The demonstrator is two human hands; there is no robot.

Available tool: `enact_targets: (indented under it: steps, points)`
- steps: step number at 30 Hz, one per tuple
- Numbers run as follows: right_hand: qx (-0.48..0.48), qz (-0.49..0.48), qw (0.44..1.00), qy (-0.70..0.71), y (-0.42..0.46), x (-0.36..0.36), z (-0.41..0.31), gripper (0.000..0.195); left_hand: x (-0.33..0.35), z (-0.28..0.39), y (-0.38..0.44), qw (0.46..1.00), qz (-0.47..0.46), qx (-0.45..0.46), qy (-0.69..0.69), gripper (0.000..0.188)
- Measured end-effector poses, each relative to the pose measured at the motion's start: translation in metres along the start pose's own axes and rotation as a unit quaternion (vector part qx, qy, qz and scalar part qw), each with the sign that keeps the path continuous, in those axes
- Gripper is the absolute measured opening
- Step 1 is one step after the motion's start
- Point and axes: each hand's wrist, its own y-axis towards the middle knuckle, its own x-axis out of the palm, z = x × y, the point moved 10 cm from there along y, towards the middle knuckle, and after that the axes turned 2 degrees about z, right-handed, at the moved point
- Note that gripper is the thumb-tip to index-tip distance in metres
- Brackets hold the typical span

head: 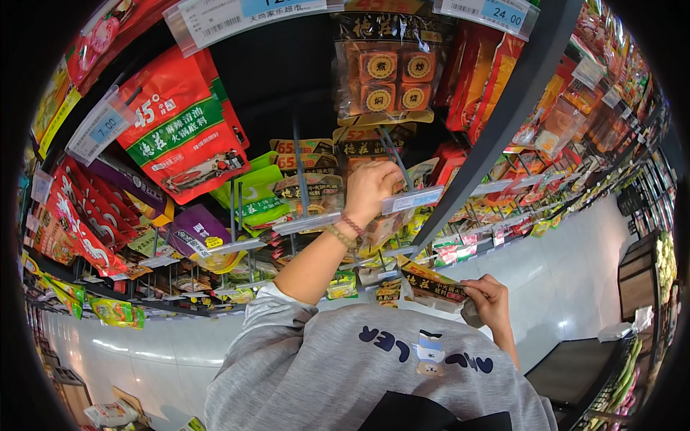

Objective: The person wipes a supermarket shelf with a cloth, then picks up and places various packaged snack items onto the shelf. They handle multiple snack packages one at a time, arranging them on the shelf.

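My left hand (372,186), with beaded bracelets at the wrist, reaches in among hot pot seasoning packets on the metal display hooks (396,156), beside a price tag holder (413,200). Its fingers are bent and partly hidden, so what they hold does not show clearly. Lower right, in front of the grey shirt, my right hand (488,301) pinches the edge of a black and clear seasoning packet (434,288), which hangs tilted. A dark packet (372,141) hangs just behind my left hand, and a clear-fronted packet of square blocks (399,75) hangs above it.
Red packets (180,126) and green packets (259,196) hang to the left, with purple packets (197,234) below. A dark shelf upright (498,116) runs diagonally right of my left hand. More hooks and tag holders stick out around it. A tiled floor (555,258) lies beyond the rack.
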Motion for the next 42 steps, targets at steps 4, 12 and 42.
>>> enact_targets:
  steps: [4, 12, 42]
  points:
    - [0.014, -0.003, 1.0, 0.003, -0.001, -0.001, -0.001, 0.017, 0.001, -0.001, 0.008, 0.995, 0.027, 0.052, 0.076, 0.01]
    - [0.011, 0.003, 1.0, 0.013, 0.001, 0.0, -0.001, 0.017, -0.016, -0.018, 0.031, 0.968, 0.175, 0.083, 0.162, 0.01]
    - [0.08, -0.02, 0.967, 0.243, 0.06, 0.022, 0.005, 0.034, 0.031, 0.028, -0.101, 0.976, -0.185, 0.007, -0.113, 0.017]
